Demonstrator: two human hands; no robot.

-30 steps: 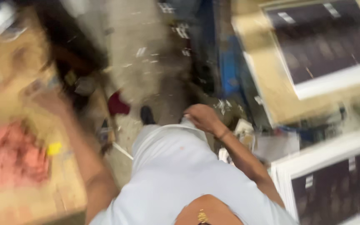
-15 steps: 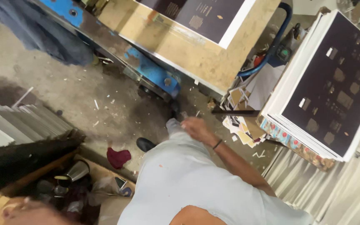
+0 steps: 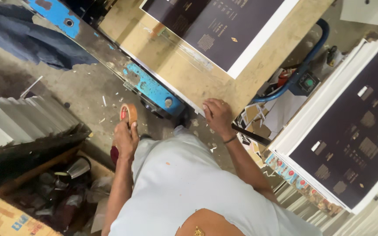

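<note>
My left hand (image 3: 125,137) has its grip closed around a roll of brown packing tape (image 3: 130,114), fingers wrapped over the lower edge so the roll stands up above my knuckles, out over the littered floor (image 3: 79,94). My right hand (image 3: 217,116) grips nothing; it lies flat, fingers spread, on the near edge of the wooden table (image 3: 189,76). Beyond that hand lies a large dark printed sheet with a white border (image 3: 224,26), and to the right of it a tall stack of similar dark sheets (image 3: 351,126) sits close by my elbow.

The tape is held only by its lower rim, so I judge a loose grip could let it roll out and drop among the scraps below, or into the cluttered box (image 3: 62,188) just under my left hand. My right hand bears on the very edge of the table; a slip there could drag my arm against the stack and skew the top sheets. Paper offcuts (image 3: 259,122) lie underfoot right of that hand, poor footing if I lean.
</note>
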